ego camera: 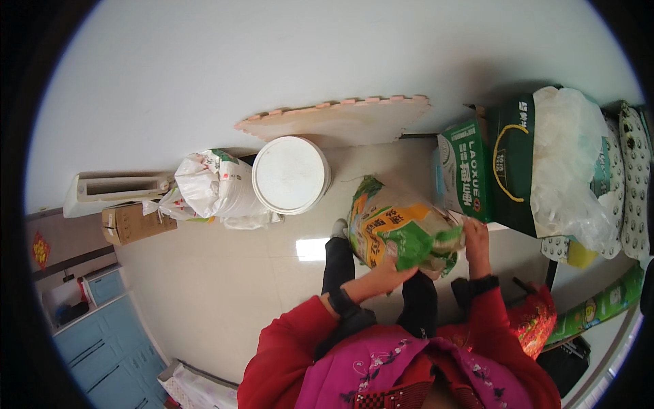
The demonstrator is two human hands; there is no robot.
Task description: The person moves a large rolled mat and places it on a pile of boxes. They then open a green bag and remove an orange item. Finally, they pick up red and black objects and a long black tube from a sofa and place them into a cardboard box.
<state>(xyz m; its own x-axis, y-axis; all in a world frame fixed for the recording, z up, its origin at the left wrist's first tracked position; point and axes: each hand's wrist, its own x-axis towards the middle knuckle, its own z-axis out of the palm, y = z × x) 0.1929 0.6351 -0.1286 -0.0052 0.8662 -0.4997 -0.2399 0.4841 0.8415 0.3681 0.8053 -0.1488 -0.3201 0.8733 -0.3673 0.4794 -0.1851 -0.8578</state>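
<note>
A large printed sack (378, 220), green, yellow and clear or tan plastic, stands on the floor in front of my legs. Its bunched green upper end (409, 245) faces me. My left hand (384, 278) grips the near edge of this end, thumb showing on top. At the sack's right side, my right hand (476, 240) pinches another part of the upper edge, slightly blurred. What is inside the sack cannot be made out. Both wrists wear dark bands.
A white lidded bucket (291, 175) stands beyond the sack, beside white sacks (225, 184) and a cardboard box (135, 223). A foam mat (337, 120) leans on the wall. To the right are a green carton (465, 171) and a dark green bag (511, 168) with a yellow cord.
</note>
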